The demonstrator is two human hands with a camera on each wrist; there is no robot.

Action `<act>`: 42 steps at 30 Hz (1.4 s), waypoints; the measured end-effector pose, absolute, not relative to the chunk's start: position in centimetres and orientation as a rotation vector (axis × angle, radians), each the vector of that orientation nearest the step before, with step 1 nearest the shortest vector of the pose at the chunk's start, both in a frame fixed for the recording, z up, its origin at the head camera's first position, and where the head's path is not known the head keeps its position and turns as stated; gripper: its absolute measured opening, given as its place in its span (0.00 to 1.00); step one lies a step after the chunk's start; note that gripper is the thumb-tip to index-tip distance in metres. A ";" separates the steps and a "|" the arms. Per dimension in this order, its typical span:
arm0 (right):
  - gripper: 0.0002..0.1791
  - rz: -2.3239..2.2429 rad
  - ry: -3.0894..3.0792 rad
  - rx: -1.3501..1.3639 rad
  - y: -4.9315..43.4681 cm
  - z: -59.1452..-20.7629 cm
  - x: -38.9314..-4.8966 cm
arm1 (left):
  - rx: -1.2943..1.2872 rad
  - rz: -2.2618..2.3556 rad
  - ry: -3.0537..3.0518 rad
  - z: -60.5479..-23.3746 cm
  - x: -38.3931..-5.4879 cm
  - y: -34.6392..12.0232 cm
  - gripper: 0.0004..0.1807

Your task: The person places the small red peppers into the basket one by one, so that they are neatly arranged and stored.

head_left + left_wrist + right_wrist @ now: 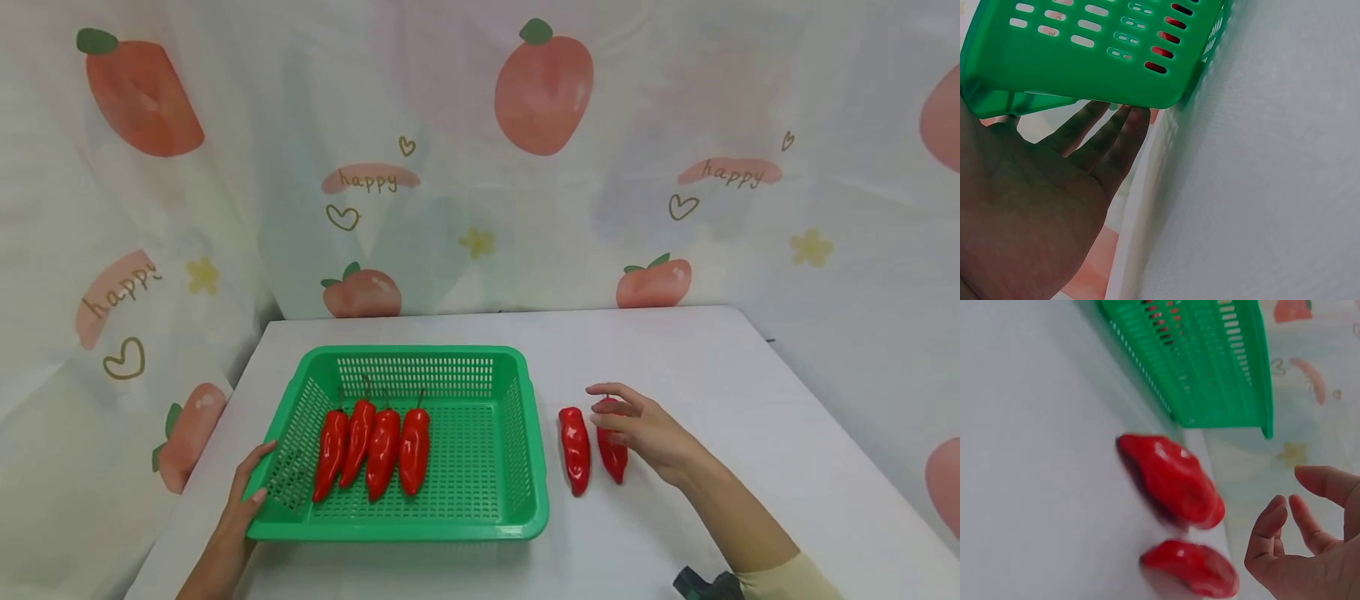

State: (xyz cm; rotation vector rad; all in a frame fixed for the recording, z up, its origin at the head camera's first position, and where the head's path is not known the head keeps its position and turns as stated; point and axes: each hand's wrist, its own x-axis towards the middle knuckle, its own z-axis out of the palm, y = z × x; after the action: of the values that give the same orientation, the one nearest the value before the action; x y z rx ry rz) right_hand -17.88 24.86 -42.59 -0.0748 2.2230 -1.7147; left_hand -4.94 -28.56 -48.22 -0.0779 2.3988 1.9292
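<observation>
My left hand (234, 525) grips the left rim of a green plastic basket (397, 532), its thumb and fingertips at the edge. In the left wrist view, the fingers (1124, 140) reach against the slotted basket wall (1085, 75). Several red chili peppers (383, 454) lie side by side inside the basket, toward its left half. To its right, two more lie on the table: one red pepper (575, 454) nearer the basket, another red pepper (615, 457) partly hidden under my right hand (648, 433). That hand hovers with fingers apart, holding nothing; the right wrist view shows it clear of both peppers.
A white table (645, 342) carries everything. Behind it and at the sides hangs a pale curtain (540, 225) printed with fruit and the word "happy". A dark device (708, 583) sits at my right wrist, beside a yellow sleeve (787, 579).
</observation>
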 end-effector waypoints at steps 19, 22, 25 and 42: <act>0.32 -1.638 2.312 0.097 27.6 -45.5 -17.7 | -0.053 1.931 2.431 -48.2 -4.8 -29.0 0.28; 0.32 -1.632 2.315 0.088 27.5 -45.7 -17.7 | -0.054 1.934 2.426 -48.3 -4.9 -29.0 0.28; 0.32 -1.608 2.335 0.091 27.3 -45.6 -17.7 | -0.042 1.941 2.427 -48.4 -4.9 -28.9 0.28; 0.43 -1.429 2.440 0.102 26.8 -45.9 -18.4 | -0.068 1.934 2.426 -48.6 -5.1 -28.6 0.28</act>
State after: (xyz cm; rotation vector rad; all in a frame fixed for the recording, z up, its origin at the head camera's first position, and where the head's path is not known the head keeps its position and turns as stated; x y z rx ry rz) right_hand -18.41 26.76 -45.91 0.1025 2.4398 -1.4288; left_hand -5.09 -28.57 -48.61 -0.0684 2.4264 1.9338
